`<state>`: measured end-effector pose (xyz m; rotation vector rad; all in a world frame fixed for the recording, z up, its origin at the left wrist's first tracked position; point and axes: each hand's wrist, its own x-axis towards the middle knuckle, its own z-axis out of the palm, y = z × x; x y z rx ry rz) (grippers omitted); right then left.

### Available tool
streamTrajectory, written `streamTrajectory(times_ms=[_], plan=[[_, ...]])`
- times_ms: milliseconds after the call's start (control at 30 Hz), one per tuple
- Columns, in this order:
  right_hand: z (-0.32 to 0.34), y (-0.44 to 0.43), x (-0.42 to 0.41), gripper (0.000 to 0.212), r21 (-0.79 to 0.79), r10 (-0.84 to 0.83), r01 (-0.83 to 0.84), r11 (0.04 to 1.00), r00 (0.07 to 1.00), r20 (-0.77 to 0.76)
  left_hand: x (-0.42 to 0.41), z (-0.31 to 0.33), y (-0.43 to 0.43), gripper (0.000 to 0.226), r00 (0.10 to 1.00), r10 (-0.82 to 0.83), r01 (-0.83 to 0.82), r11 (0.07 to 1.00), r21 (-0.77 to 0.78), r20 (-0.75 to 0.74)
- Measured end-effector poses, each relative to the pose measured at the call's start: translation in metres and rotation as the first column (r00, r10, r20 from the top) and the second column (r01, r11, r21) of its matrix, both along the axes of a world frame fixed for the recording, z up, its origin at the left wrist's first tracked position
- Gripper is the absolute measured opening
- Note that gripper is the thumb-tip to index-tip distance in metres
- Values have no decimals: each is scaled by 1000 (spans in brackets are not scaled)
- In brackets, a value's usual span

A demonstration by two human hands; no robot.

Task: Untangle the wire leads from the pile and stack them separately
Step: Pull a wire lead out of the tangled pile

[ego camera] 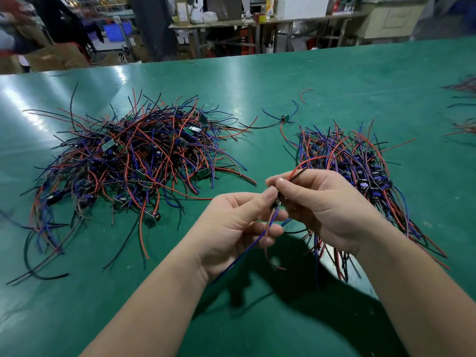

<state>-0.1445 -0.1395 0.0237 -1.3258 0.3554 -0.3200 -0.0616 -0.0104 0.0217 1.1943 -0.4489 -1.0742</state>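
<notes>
A big tangled pile (134,155) of red, blue and black wire leads with small circuit boards lies on the left of the green table (283,81). To the right, a neater stack of sorted leads (360,161) fans out. Between them, above the table, my left hand (237,228) and my right hand (322,204) pinch one wire lead (275,215) together. Its blue and red wires hang down past my left palm, and red and black wires rise from my right fingers.
A single loose lead (283,119) lies beyond the stack, with a short red wire piece (305,95) behind it. More leads (463,109) show at the right edge. Beyond the table's far edge stand benches, boxes and a person in dark clothing (61,21).
</notes>
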Motion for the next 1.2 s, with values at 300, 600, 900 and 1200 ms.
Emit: streamTrajectory(times_ms=[300,600,900,1200], plan=[[-1,-6,-1,10,25,-128,132,991,986,-104,-1,-6,-3,13,990,30,-38,998,50,136],[7,-34,-9,18,-80,-449,450,889,893,38,-3,-5,3,10,941,-290,268,953,141,174],[14,-32,-13,10,-68,-540,559,826,821,184,8,-5,12,9,860,-472,422,872,249,193],[14,-36,-9,44,-44,-523,525,850,851,45,13,-6,16,18,850,-429,412,903,123,304]])
